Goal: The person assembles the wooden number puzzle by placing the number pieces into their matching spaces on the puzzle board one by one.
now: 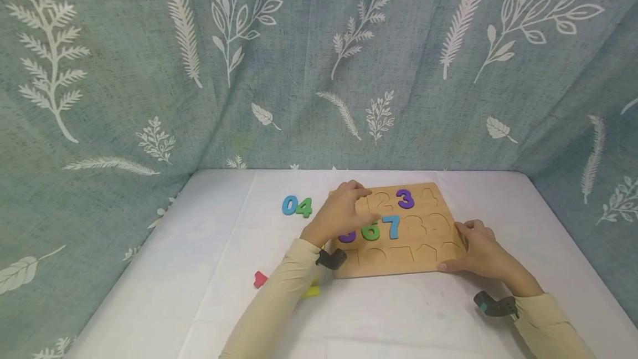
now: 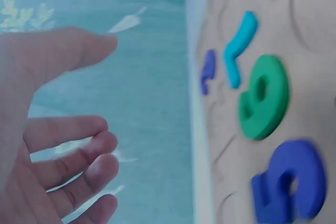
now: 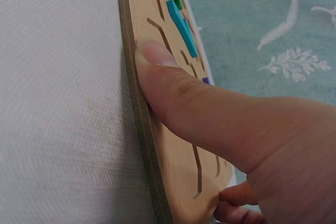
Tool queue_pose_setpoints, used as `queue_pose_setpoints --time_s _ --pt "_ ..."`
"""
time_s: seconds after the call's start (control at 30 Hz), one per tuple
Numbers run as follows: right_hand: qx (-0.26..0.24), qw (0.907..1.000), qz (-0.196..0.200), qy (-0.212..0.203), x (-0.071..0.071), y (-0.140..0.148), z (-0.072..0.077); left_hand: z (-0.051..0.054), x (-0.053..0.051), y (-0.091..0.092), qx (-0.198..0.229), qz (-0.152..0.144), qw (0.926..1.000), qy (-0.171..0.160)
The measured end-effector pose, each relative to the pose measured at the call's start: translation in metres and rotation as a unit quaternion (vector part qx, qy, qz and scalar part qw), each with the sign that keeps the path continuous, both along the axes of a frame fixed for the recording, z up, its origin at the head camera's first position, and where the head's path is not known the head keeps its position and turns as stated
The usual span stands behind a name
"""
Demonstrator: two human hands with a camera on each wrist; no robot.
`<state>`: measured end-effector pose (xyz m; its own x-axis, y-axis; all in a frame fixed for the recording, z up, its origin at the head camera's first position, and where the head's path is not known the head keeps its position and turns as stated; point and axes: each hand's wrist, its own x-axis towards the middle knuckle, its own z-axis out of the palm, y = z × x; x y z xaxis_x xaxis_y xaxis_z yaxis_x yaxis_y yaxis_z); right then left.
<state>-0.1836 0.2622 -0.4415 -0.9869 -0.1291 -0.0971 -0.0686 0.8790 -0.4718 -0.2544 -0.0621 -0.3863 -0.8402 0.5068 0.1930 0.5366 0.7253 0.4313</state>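
Observation:
A wooden number puzzle board lies on the white cloth. Over its left part hovers my left hand, thumb and fingers spread apart with nothing between them. Beneath and beside that hand sit a purple 5, a green 6 and a blue 7. A purple 3 is in the back row. My right hand grips the board's front right corner; its thumb presses on the front edge, and its fingers touch the right side.
Left of the board lie a blue 0 and a green 4. Nearer the front are a red piece and yellow pieces, partly hidden by my left sleeve. A leaf-patterned curtain hangs behind the table.

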Motion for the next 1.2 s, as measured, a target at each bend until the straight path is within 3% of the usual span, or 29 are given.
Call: queue_pose_setpoints --time_s 0.3,0.57,0.73,0.9,1.03,1.2 --pt "-0.011 0.9999 0.008 0.007 0.001 0.002 0.0 0.031 0.017 -0.05 0.085 0.045 0.9946 0.039" --pt "-0.017 0.9999 0.001 -0.001 0.001 0.001 -0.001 0.035 0.036 -0.103 0.117 0.08 0.9872 0.073" --pt "-0.02 0.9998 -0.001 -0.008 0.001 0.001 -0.002 0.027 0.049 -0.132 0.121 0.107 0.9854 0.055" --pt "-0.02 0.9997 0.002 -0.012 0.0 0.001 -0.002 0.009 0.062 -0.153 0.109 0.138 0.9841 0.026" --pt "-0.013 0.9998 0.002 -0.016 0.0 0.001 -0.001 -0.007 0.072 -0.165 0.095 0.156 0.9833 0.0" --pt "-0.014 0.9998 0.003 -0.017 0.0 0.001 0.001 -0.018 0.084 -0.173 0.071 0.165 0.983 -0.037"
